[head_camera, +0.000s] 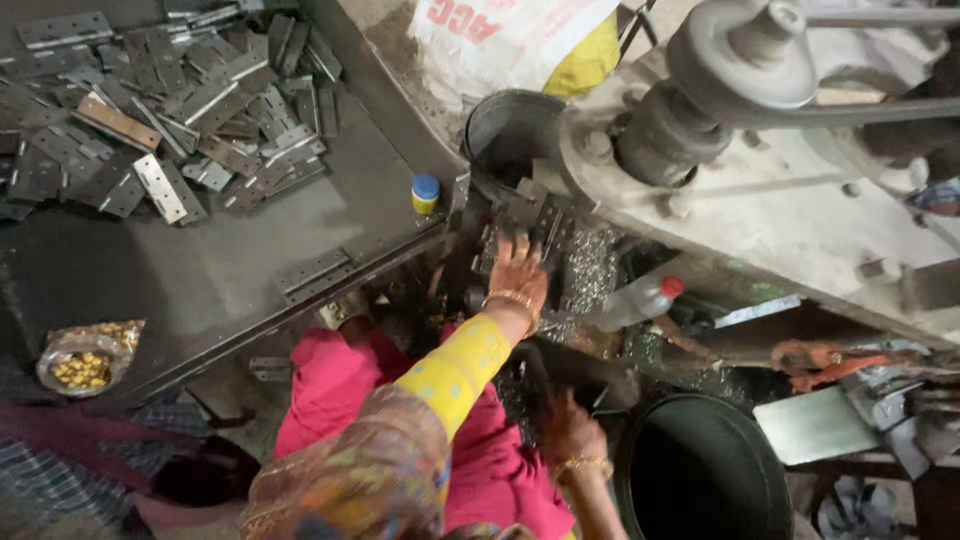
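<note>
Hinge plate (528, 222) sits under the left hand (518, 275), fingers spread flat on it, mostly hidden. Bench (230, 260) further left carries a hinge pile (160, 110). Right hand (568, 428) lower down, blurry, grip unclear.

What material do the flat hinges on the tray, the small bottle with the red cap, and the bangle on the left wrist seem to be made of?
Hinges: probably steel, dull grey with drilled holes; a few look brighter or rust-brown.
Bottle: likely clear plastic, translucent body with a red cap.
Bangle below the left hand: looks like gold-coloured metal, shiny yellow; whether solid or plated cannot be told.
</note>
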